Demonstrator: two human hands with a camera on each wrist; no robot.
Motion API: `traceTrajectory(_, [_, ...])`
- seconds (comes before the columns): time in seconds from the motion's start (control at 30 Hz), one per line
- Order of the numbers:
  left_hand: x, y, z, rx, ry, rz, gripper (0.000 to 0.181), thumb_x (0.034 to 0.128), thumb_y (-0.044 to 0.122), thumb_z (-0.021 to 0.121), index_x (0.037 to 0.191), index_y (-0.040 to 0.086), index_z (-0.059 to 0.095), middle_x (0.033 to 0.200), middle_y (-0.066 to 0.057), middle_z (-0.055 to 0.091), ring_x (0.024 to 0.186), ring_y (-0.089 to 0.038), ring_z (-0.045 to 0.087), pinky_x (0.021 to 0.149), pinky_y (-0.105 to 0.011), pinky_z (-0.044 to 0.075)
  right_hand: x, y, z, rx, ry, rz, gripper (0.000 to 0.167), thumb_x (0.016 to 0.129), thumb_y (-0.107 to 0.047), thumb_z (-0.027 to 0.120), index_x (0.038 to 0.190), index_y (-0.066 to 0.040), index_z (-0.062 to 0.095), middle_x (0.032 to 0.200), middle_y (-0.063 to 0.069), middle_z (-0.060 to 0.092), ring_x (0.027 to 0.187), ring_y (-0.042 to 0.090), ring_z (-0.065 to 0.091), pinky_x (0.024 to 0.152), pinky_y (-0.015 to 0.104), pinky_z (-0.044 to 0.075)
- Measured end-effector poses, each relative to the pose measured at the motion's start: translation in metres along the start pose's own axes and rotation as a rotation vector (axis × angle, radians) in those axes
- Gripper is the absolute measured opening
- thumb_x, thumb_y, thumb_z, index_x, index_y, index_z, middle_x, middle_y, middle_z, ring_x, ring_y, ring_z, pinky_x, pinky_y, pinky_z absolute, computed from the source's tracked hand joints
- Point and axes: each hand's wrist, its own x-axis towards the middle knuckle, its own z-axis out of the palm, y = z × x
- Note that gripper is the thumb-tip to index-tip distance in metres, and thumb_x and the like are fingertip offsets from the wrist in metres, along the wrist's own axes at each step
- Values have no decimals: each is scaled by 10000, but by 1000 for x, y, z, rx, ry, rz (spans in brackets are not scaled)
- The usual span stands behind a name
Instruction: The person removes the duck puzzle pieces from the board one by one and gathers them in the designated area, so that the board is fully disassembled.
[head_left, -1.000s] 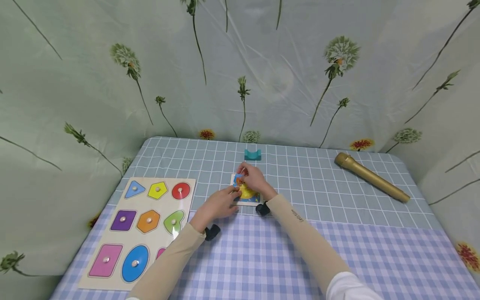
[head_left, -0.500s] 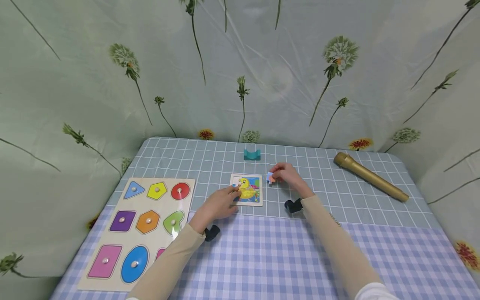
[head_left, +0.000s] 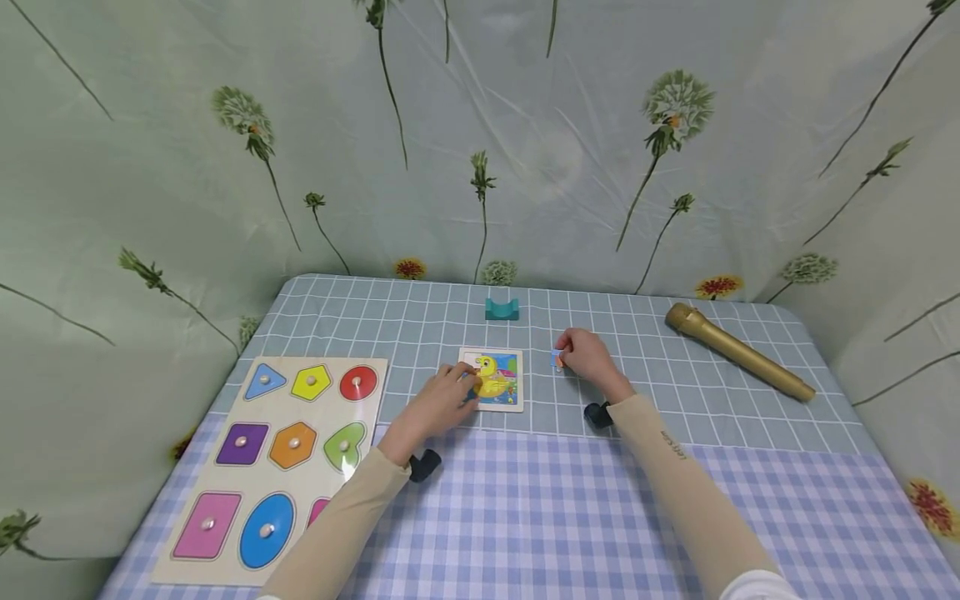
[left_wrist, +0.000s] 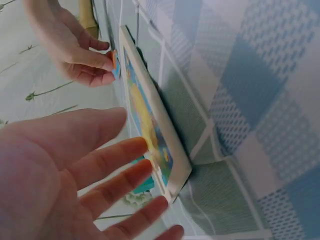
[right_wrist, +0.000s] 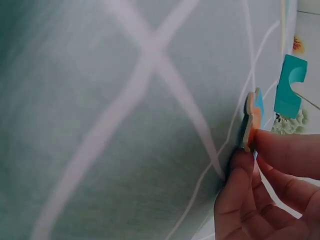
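One puzzle piece (right_wrist: 254, 119) out, most of the picture apparently in

Right-hand grip (head_left: 588, 357) pinched the piece between thumb and finger, low at the worktop (head_left: 450, 310), near the right side of the duck puzzle (head_left: 500, 382); couldn't tell whether it touched down. Left-hand grip (head_left: 441, 400) lay at the puzzle's left edge, fingers loosely spread, holding nothing. Upper-left corner looked pale, probably the gap. My reading: one piece free, the remainder, duck included, seated.
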Motion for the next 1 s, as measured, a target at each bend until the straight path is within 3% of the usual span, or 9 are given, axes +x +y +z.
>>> traceTrajectory(0.27, [-1, 2, 4, -36, -75, 40, 430, 970, 215, 563, 1370, 66, 519, 1442, -134, 410, 1250, -360, 388, 997, -525, 348, -1, -2, 2, -82, 23, -106, 88, 767, 95, 572, 824, 30, 591, 751, 91, 478, 722, 247, 450, 650, 343, 383])
traceTrajectory(0.47, [-3, 2, 5, -15, -77, 49, 430, 967, 228, 574, 1367, 77, 527, 1447, -115, 411, 1246, -332, 384, 994, -513, 348, 2, -17, 11, -11, 26, -124, 145, 804, 62, 597, 939, 19, 627, 826, 104, 527, 772, 248, 491, 691, 360, 422])
traceTrajectory(0.6, [-2, 2, 6, -2, -86, 58, 445, 963, 239, 580, 1372, 73, 522, 1446, -114, 419, 1262, -345, 381, 1005, -505, 347, 4, -38, 26, 59, -79, -256, 257, 857, 11, 617, 1113, 23, 632, 983, 142, 574, 872, 272, 549, 778, 400, 469])
traceTrajectory(0.7, [-2, 2, 5, -3, -101, 72, 461, 964, 242, 579, 1382, 62, 509, 1453, -124, 414, 1269, -360, 379, 1011, -508, 348, 4, -51, 37, 10, -169, -329, 351, 881, -33, 621, 1231, -12, 606, 1100, 164, 552, 990, 306, 534, 861, 446, 445])
traceTrajectory(0.83, [-3, 1, 4, -8, -102, 88, 466, 958, 222, 586, 1382, 44, 504, 1450, -135, 417, 1259, -366, 386, 1000, -512, 359, 5, -61, 44, -94, -220, -351, 406, 895, -62, 615, 1300, -87, 595, 1187, 180, 505, 1079, 339, 468, 902, 487, 402])
traceTrajectory(1.0, [-4, 1, 3, -2, -109, 92, 472, 957, 212, 583, 1387, 36, 497, 1450, -133, 418, 1262, -363, 382, 1007, -500, 354, 8, -67, 47, -173, -253, -349, 421, 886, -29, 590, 1288, -148, 624, 1208, 172, 483, 1047, 326, 434, 863, 464, 406])
